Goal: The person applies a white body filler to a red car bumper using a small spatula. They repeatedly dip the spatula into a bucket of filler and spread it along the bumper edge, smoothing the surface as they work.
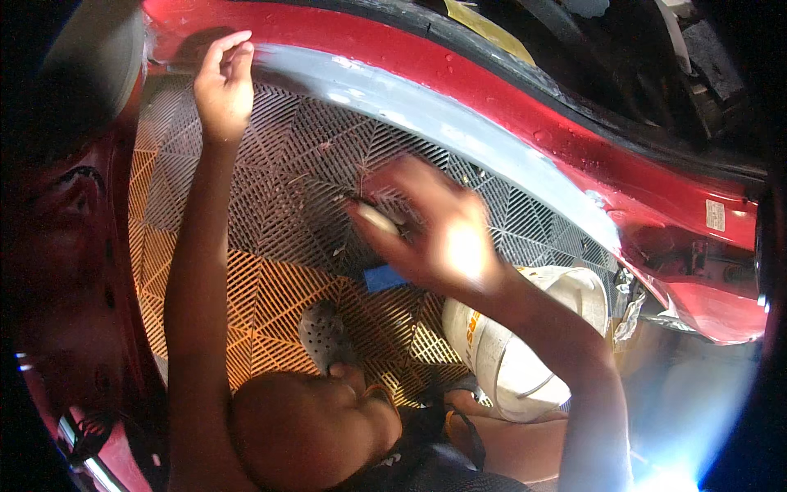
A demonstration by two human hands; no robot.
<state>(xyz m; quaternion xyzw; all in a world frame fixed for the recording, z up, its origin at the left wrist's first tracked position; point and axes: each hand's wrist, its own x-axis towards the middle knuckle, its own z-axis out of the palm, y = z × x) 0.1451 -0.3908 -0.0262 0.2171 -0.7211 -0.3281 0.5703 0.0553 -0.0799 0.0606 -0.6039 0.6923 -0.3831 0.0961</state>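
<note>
My left hand (223, 88) is raised at the far left, by the red car sill (328, 37). Its fingers are partly bent with gaps between them, and nothing shows in them; whether the fingertips touch the paint I cannot tell. Along the sill's lower side runs a dull grey sanded or primed band (393, 94) with pale patches. My right hand (447, 225) hangs above the floor mat, apart from the sill. Motion smears its curled fingers, so whether they hold anything is unclear. Just below it, a small flat blue piece (384, 277) is partly covered by the hand.
A white bucket (537, 361) stands tilted beside my right forearm. Dark and orange slatted floor tiles (275, 287) lie below, with a grey perforated shoe (322, 336) on them. A red door panel (74, 287) borders the left; crumpled clear plastic (630, 316) lies at right.
</note>
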